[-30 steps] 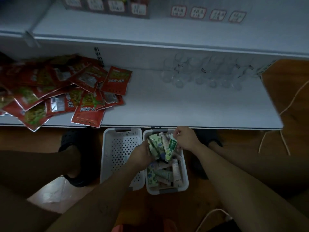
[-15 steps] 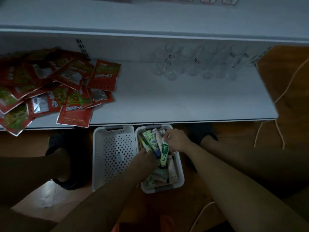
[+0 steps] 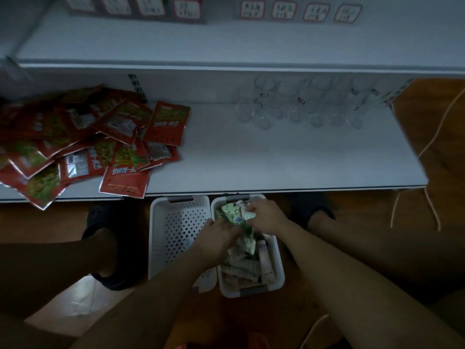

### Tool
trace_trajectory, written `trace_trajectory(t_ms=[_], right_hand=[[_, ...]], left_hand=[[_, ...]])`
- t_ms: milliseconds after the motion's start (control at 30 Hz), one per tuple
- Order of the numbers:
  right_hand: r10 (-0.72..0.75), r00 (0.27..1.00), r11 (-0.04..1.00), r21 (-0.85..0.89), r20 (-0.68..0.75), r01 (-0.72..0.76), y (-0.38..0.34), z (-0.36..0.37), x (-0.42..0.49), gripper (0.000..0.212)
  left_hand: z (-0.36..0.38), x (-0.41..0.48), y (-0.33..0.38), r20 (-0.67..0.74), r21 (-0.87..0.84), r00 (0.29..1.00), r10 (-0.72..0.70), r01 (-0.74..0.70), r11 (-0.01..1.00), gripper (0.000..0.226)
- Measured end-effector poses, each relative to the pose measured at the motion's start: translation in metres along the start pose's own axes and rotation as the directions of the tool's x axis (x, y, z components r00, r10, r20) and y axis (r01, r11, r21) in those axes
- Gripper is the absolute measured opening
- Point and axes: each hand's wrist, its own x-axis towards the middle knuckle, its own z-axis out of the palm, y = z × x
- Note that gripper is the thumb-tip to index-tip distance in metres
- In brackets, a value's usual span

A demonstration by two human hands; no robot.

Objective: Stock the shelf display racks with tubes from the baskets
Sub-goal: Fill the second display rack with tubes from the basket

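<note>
Two white perforated baskets stand on the floor under the shelf edge. The left basket [image 3: 176, 222] looks empty. The right basket [image 3: 276, 268] holds several green and pale tubes [image 3: 241, 268]. My left hand [image 3: 219, 238] grips a bunch of green tubes [image 3: 232, 214] over the right basket. My right hand [image 3: 266, 216] pinches a tube at the top of that bunch. Clear display racks [image 3: 302, 107] stand at the back of the white shelf [image 3: 264, 157].
Several red snack packets [image 3: 100, 137] lie heaped on the shelf's left part, some overhanging its front edge. My legs and dark shoes flank the baskets. Pale cables [image 3: 427, 147] hang at the right over the wooden floor. Price labels [image 3: 299, 10] line the upper shelf.
Both hands stayed over the right basket. My right hand brought its green tube to the bunch in my left hand and now pinches at the bunch's top.
</note>
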Motion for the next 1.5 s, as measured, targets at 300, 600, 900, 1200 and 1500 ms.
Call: trace_trajectory(t_ms=[300, 600, 900, 1200, 1500], right_hand=[[-0.046, 0.988, 0.990, -0.128, 0.147, 0.065, -0.018, 0.009, -0.008, 0.016], [-0.129, 0.903, 0.885, 0.363, -0.409, 0.291, -0.103, -0.135, -0.038, 0.010], [-0.326, 0.700, 0.843, 0.139, -0.636, 0.519, -0.164, -0.280, -0.095, 0.013], [-0.457, 0.709, 0.886, -0.204, -0.537, 0.417, -0.180, -0.366, -0.094, 0.014], [-0.459, 0.858, 0.870, -0.313, -0.230, 0.381, -0.156, -0.327, -0.058, 0.023]], left_hand=[[-0.038, -0.017, -0.017, -0.067, -0.841, 0.857, -0.510, 0.227, 0.492, 0.026], [-0.175, 0.003, -0.020, -0.322, -0.817, 0.796, -0.513, 0.039, 0.575, 0.029], [-0.349, 0.006, 0.004, -0.675, -0.561, 0.648, -0.354, -0.138, 0.816, 0.053], [-0.450, 0.039, 0.027, -0.779, -0.330, 0.588, -0.218, -0.089, 0.940, 0.030], [-0.401, 0.048, 0.035, -0.665, -0.215, 0.738, -0.116, -0.041, 0.976, 0.027]])
